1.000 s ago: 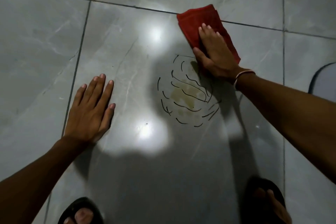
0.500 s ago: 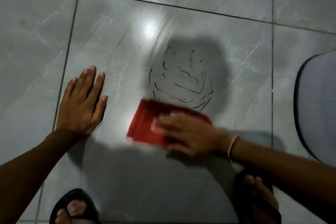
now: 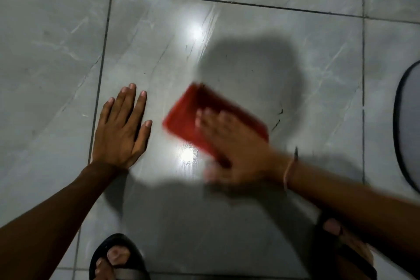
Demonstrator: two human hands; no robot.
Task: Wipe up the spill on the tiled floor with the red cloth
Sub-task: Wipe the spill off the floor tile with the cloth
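Observation:
The folded red cloth [image 3: 188,118] lies flat on the grey tiled floor [image 3: 261,29] in the middle of the view, blurred by motion. My right hand [image 3: 236,148] presses down on its near right part with fingers spread over it. My left hand [image 3: 121,129] rests flat on the tile to the left of the cloth, palm down, fingers apart, holding nothing. Of the spill, only a few thin dark marks [image 3: 277,120] show on the tile just right of the cloth; the tile beyond lies in shadow.
My two feet in dark sandals [image 3: 118,259] [image 3: 341,241] stand at the bottom edge. A pale round object with a dark rim [image 3: 406,125] pokes in at the right edge. Dark grout lines cross the floor, and two bright light reflections sit on the tile.
My right hand dragged the cloth from the far side of the marked spill toward me, then back over it. The ring of dark marks is almost gone. My left hand stayed put.

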